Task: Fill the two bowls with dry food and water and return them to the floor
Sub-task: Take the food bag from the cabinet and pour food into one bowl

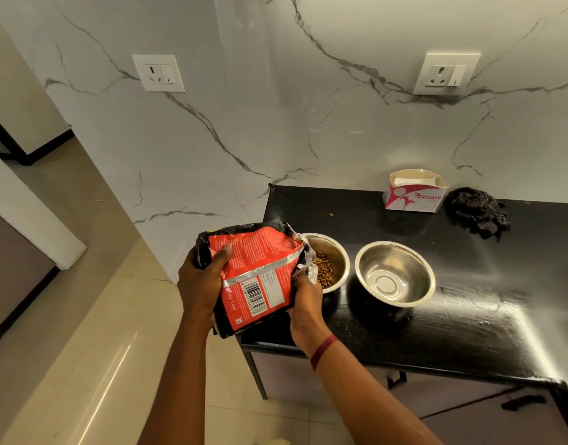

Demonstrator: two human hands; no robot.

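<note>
Two steel bowls stand on the black counter (436, 332). The left bowl (335, 252) holds brown dry food (324, 268) and is partly hidden by a red and black food bag (260, 271). The right bowl (395, 273) has nothing in it. The bag is tilted, with its torn open end over the left bowl. My left hand (202, 284) grips the bag's left side. My right hand (305, 303) holds the bag's lower right edge near the opening.
A white and red tissue box (414, 191) and a dark crumpled cloth (478, 210) lie at the back of the counter. One loose kibble (330, 214) sits behind the bowls. Marble wall with two sockets behind. Beige tiled floor (99, 348) lies to the left.
</note>
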